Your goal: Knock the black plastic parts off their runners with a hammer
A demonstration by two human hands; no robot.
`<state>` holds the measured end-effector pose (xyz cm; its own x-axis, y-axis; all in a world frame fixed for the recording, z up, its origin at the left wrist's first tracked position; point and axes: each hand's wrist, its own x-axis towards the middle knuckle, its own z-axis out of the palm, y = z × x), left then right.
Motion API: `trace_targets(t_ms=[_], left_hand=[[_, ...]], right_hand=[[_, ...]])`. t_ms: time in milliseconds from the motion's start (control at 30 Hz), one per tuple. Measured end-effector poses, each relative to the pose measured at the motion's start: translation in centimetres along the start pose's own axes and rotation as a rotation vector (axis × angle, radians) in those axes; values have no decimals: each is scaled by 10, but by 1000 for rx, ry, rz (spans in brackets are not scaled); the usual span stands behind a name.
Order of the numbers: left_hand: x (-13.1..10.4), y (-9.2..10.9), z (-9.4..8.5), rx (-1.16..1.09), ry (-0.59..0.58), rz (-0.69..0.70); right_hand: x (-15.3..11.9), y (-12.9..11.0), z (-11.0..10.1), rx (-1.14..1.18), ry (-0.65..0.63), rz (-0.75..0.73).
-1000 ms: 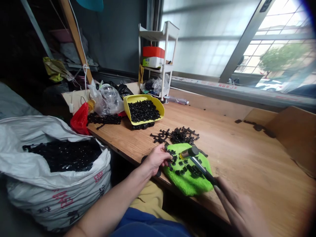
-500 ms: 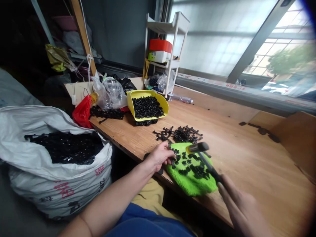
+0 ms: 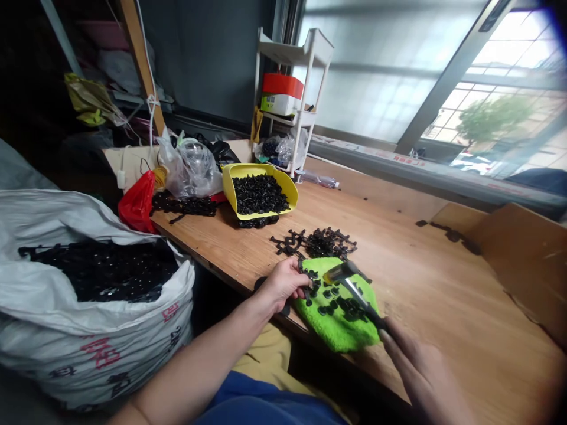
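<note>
My right hand (image 3: 420,360) is closed round the dark handle of a hammer (image 3: 361,298). The hammer's head, black with a yellow face, hangs over a bright green cloth (image 3: 339,342) at the table's near edge. At the cloth's left side my left hand (image 3: 286,283) pinches a black plastic strip with small knobs (image 3: 305,289); the fingers hide part of it. Loose small black plastic pieces (image 3: 352,308) lie on the cloth. Just beyond it is a heap of black branched plastic strips (image 3: 328,242).
A yellow scoop-shaped tray (image 3: 292,198) full of small black pieces stands farther back. On the floor at left, a white woven sack (image 3: 146,330) holds black parts. Plastic bags (image 3: 190,168) and a white shelf rack (image 3: 310,59) stand at the back.
The hammer head has come down and slightly left, closer to the strip and the cloth. My left hand keeps its pinch on the strip. The whole view has shifted a little.
</note>
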<state>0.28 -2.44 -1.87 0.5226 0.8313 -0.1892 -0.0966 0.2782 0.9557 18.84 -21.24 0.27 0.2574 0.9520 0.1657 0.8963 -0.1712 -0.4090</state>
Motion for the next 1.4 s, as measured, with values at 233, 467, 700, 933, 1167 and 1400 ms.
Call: trace_targets(t_ms=[233, 467, 700, 933, 1167, 1400], left_hand=[[0, 2, 0, 6, 4, -32], [-3, -6, -7, -129, -69, 77], [5, -1, -7, -227, -50, 21], [27, 2, 1, -37, 115, 59], [29, -2, 4, 31, 171, 93], [28, -1, 3, 1, 165, 86]], right_hand=[[-6, -7, -1, 17, 19, 23], [-11, 9, 3, 71, 70, 74], [-23, 34, 5, 140, 36, 103], [-16, 21, 3, 149, 98, 131], [-13, 23, -5, 137, 91, 157], [-12, 53, 4, 178, -31, 125]])
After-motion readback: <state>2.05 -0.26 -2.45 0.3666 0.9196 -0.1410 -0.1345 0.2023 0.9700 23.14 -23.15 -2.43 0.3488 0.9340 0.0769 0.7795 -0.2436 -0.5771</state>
